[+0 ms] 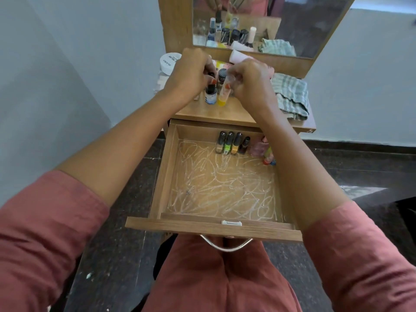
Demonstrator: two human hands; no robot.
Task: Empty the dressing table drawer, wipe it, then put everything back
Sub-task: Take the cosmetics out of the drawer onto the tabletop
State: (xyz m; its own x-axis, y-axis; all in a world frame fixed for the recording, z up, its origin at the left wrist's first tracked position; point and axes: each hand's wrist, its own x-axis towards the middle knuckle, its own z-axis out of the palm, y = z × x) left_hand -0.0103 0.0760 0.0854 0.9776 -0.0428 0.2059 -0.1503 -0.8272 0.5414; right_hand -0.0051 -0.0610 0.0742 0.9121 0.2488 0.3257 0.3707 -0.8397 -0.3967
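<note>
The wooden drawer stands pulled out below the dressing table top, its floor covered in white scribbles. Several nail polish bottles lie in a row at its back edge, with a pink item and a small colourful tube beside them at the back right. On the table top, my left hand grips the dark cap of a small white-and-blue bottle. My right hand pinches a clear tube with yellow contents. A dark jar stands between my hands.
A green checked cloth lies on the right of the table top. A white round jar sits at the back left, a pink tube under the mirror. The drawer's metal handle is over my lap. Dark floor surrounds the table.
</note>
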